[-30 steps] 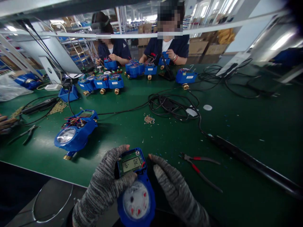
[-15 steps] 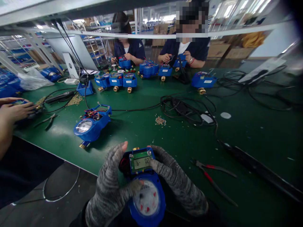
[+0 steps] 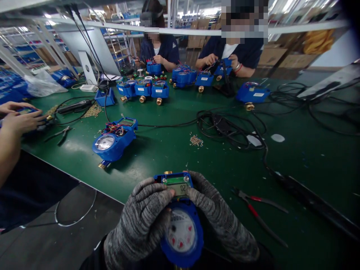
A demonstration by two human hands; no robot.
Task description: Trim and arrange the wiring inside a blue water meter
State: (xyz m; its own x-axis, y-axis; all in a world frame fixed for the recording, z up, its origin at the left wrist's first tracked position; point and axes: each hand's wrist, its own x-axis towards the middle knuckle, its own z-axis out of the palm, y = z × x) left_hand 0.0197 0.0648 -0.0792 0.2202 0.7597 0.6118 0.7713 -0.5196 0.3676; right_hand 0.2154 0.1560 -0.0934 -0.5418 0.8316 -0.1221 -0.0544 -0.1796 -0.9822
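A blue water meter (image 3: pixel 181 232) with a round dial and a small digital display is between my hands at the near edge of the bench. My left hand (image 3: pixel 143 217), in a grey knit fingerless glove, curls over its left side, fingertips at the display's lower left. My right hand (image 3: pixel 216 210), gloved alike, wraps round the right side of the display housing, thumb at the display's right edge. Pliers with red and black handles (image 3: pixel 260 212) lie to the right. Another water meter (image 3: pixel 115 140), with loose red wires in its open housing, rests at the left.
A small heap of screws (image 3: pixel 196 140) lies mid-bench beside coiled black cable (image 3: pixel 219 125). Several blue meters stand along the far side, where two people work. A co-worker's hands (image 3: pixel 21 120) hold a meter at far left, near more pliers (image 3: pixel 59 135).
My left hand has gone from spread fingers to curled ones, over the meter's left side and part of the display. My right hand keeps its grip. The whole view has shifted slightly.
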